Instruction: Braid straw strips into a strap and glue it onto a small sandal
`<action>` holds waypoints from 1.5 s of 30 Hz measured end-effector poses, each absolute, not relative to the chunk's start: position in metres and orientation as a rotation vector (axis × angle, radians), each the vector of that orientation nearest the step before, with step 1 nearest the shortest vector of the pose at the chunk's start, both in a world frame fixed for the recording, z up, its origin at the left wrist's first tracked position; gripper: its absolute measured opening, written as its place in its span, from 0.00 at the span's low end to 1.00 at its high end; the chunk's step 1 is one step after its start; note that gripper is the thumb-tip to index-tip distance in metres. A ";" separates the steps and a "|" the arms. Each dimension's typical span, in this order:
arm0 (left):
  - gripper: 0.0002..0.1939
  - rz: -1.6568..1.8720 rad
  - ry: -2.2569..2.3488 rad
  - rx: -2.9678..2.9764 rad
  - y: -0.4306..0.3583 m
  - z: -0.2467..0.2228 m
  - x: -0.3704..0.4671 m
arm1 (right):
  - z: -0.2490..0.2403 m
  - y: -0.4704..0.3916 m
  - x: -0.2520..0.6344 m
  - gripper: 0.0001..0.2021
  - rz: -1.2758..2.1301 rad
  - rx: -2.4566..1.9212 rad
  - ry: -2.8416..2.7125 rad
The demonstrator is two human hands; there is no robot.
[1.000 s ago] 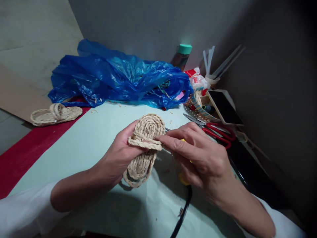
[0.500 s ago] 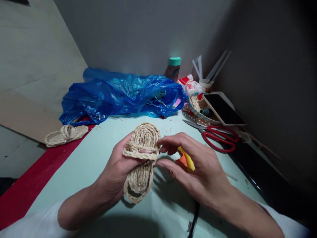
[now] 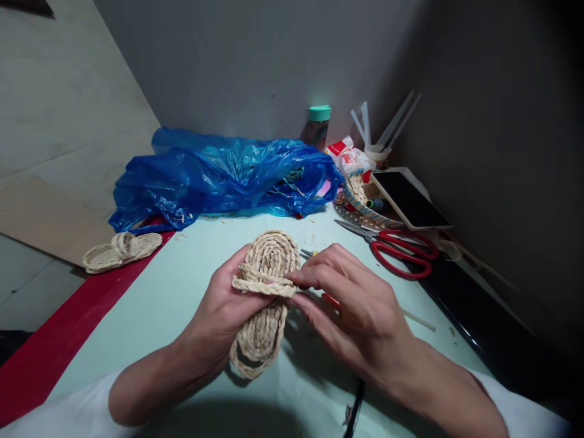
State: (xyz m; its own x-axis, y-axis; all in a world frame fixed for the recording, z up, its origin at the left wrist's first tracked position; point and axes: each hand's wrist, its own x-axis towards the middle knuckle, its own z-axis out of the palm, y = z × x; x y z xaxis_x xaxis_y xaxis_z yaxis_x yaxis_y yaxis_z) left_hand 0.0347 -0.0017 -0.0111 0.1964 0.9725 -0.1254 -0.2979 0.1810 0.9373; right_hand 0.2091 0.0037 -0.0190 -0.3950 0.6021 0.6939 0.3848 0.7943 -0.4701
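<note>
While one pale green tabletop (image 3: 177,292) fills lower centre, one blue plastic bag (image 3: 219,179) sprawls across upper centre. Right hand (image 3: 356,298), right of centre: thumb and index pinching right end of the held woven sandal's (image 3: 270,258) strap. Left hand (image 3: 223,298), left of centre: clamped round its left side. Sandals: two. Held one at centre, long axis near vertical, top leaning right, coiled end up, looped end down. One tablet (image 3: 410,198), one red-handled scissors (image 3: 375,236), both right; second sandal (image 3: 123,246), left, near horizontal; one bottle (image 3: 316,131), upper centre-right.
</note>
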 end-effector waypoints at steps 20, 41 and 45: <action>0.23 1.462 1.320 1.570 -0.016 -0.015 0.033 | -0.005 -0.004 0.208 0.05 0.973 -0.969 -1.780; 0.17 1.176 1.073 1.269 -0.001 -0.005 0.031 | 0.003 0.002 0.220 0.08 0.614 -0.779 -2.111; 0.22 1.167 1.075 1.261 0.002 -0.003 0.033 | 0.003 0.002 0.219 0.07 0.571 -0.804 -2.115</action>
